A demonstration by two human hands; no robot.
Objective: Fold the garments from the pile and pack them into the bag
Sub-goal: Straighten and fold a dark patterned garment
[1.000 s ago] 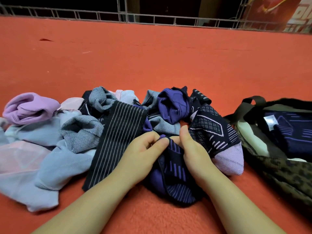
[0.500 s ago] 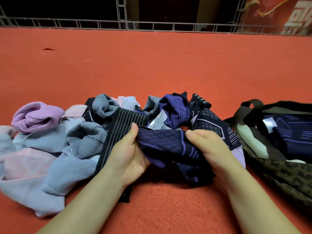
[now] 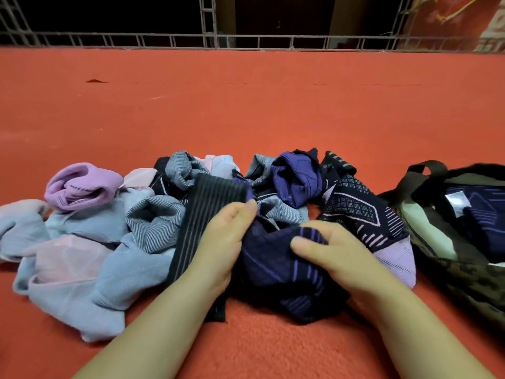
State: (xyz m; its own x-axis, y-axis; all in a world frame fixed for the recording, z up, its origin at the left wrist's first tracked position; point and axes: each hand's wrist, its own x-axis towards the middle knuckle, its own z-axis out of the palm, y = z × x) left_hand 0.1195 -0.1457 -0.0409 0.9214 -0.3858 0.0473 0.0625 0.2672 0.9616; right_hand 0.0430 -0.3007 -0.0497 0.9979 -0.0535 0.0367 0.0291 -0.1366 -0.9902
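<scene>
Since half-second-ago frame, navy patterned garment [image 3: 276,266] lowered back onto red carpet [image 3: 246,105], near edge. My left hand [image 3: 221,242] and right hand [image 3: 336,255] both pinch it, grip curled, likely flattening for fold. Pile [image 3: 109,228] left; bag [image 3: 459,242] right, partly packed.

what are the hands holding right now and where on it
Both hands hold one navy garment with purple stripes. The left hand grips its left edge, and the right hand pinches its upper right part. Which part of the garment that is cannot be told.
</scene>
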